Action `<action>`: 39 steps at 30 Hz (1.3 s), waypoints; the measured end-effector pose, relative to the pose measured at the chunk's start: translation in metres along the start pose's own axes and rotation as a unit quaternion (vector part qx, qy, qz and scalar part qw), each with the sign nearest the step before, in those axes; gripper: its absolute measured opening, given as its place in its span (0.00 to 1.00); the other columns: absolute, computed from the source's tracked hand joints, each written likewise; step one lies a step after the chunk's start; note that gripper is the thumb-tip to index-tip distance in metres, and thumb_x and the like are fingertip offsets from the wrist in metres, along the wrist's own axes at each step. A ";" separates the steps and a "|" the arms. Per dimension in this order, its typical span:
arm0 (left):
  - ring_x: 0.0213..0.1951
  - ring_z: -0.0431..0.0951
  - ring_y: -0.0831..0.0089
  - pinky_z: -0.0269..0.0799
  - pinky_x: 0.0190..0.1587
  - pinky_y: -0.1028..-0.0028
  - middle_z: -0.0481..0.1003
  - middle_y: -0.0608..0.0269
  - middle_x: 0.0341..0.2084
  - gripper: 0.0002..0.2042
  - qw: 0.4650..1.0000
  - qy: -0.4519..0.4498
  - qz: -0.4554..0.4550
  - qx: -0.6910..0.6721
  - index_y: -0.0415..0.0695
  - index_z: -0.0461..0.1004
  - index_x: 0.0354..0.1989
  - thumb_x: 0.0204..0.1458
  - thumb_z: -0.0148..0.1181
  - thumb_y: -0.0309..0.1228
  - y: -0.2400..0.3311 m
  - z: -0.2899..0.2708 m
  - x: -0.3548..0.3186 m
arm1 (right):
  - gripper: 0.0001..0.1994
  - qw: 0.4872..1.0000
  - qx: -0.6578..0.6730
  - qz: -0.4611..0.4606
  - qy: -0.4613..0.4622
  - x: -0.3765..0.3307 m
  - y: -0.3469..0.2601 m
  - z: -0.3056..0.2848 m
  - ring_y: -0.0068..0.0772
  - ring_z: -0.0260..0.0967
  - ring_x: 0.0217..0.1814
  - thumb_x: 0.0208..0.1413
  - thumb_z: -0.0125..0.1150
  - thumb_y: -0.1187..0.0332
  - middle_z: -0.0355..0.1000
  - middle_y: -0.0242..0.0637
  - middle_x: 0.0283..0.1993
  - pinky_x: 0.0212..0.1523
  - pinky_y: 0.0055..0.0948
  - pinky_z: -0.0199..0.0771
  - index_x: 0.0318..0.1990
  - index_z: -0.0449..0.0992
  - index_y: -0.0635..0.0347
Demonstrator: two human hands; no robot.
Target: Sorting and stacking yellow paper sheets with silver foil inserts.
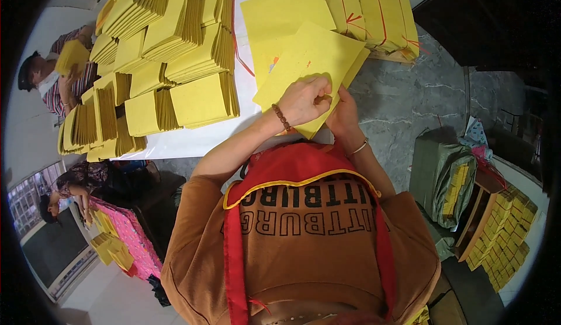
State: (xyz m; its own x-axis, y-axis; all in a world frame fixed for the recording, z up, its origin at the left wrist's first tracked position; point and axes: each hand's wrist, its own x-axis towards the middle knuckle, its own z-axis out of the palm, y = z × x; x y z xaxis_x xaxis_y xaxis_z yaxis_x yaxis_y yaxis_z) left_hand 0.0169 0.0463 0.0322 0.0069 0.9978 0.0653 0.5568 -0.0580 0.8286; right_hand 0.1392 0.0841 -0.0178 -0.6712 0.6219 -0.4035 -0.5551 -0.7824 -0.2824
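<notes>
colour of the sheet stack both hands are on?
Yellow sheet stack, under left hand and right hand; head view.

hands: left, right | gripping yellow paper sheets | table

A white table carries many fanned stacks of yellow paper and tied yellow bundles

Single head-worn fisheye view, looking steeply down, close over wearer's chest and hands. White table runs toward 11 o'clock, floor at 3 o'clock. Rim bends and darkens.
</notes>
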 end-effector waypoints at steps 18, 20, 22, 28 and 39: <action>0.25 0.66 0.86 0.63 0.28 0.84 0.69 0.76 0.22 0.03 0.975 0.055 -0.132 -0.167 0.40 0.70 0.28 0.47 0.53 0.26 -0.029 -0.053 0.000 | 0.19 0.998 -0.014 -0.008 0.057 0.000 0.004 0.002 0.36 0.59 0.55 0.58 0.40 0.61 0.62 0.39 0.54 0.56 0.35 0.58 0.54 0.59 0.61; 0.27 0.66 0.88 0.61 0.29 0.85 0.69 0.73 0.22 0.03 0.952 0.050 -0.186 -0.236 0.40 0.71 0.29 0.47 0.52 0.25 -0.028 -0.089 0.009 | 0.19 0.997 -0.011 -0.010 0.070 0.002 0.002 -0.003 0.37 0.59 0.56 0.58 0.40 0.62 0.61 0.39 0.54 0.56 0.35 0.57 0.54 0.59 0.62; 0.24 0.66 0.86 0.61 0.26 0.85 0.69 0.73 0.20 0.05 0.962 0.071 -0.155 -0.213 0.39 0.70 0.27 0.47 0.53 0.28 -0.049 -0.111 0.010 | 0.19 1.000 -0.003 0.003 0.029 0.006 0.003 -0.009 0.37 0.60 0.55 0.58 0.40 0.63 0.62 0.41 0.53 0.56 0.35 0.59 0.54 0.59 0.64; 0.25 0.62 0.87 0.59 0.27 0.86 0.65 0.73 0.21 0.04 0.980 0.129 -0.134 -0.070 0.40 0.66 0.29 0.52 0.49 0.28 -0.072 -0.149 0.034 | 0.19 0.999 -0.017 0.001 0.046 0.011 -0.004 -0.005 0.37 0.61 0.54 0.58 0.38 0.63 0.62 0.41 0.53 0.54 0.35 0.61 0.53 0.60 0.65; 0.21 0.61 0.83 0.59 0.24 0.81 0.62 0.72 0.15 0.21 0.996 0.063 -0.059 0.004 0.41 0.68 0.47 0.44 0.62 0.33 -0.087 -0.194 0.111 | 0.19 0.997 -0.039 0.022 0.057 0.005 -0.006 -0.006 0.38 0.61 0.54 0.57 0.38 0.65 0.62 0.42 0.52 0.53 0.35 0.62 0.53 0.59 0.66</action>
State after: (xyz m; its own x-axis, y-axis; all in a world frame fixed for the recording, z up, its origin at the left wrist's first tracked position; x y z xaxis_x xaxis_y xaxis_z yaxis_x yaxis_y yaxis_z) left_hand -0.1924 0.1561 0.0752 -0.1625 0.9860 0.0367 0.5535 0.0603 0.8307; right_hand 0.1416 0.0915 -0.0231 -0.6308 0.5830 -0.5121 -0.4835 -0.8115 -0.3282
